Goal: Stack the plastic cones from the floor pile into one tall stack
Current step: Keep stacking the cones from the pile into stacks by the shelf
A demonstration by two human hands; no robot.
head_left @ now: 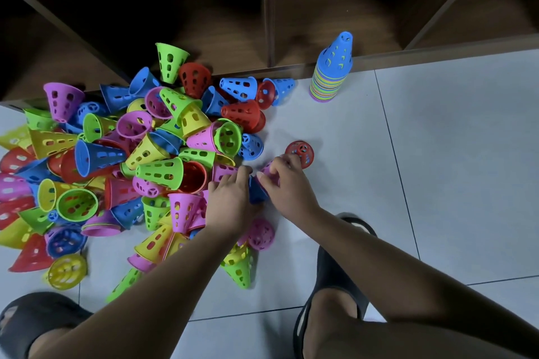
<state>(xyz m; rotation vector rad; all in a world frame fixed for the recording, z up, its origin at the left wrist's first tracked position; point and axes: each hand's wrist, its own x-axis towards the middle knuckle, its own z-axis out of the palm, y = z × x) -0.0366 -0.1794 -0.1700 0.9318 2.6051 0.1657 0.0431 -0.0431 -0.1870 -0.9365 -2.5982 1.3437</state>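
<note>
Pale tiled floor before dark wooden shelving. Nearest: left hand and right hand, both closed on a blue cone at the pile's edge. Pile of cones: thin perforated plastic, likely light, stiff, slick; best pinched at the rim. Farthest: stack, upright beside the shelving.

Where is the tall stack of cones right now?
In the head view the tall stack stands upright on the white floor at upper right, against the wooden shelf's bottom edge, right of the loose pile and apart from it.
</note>
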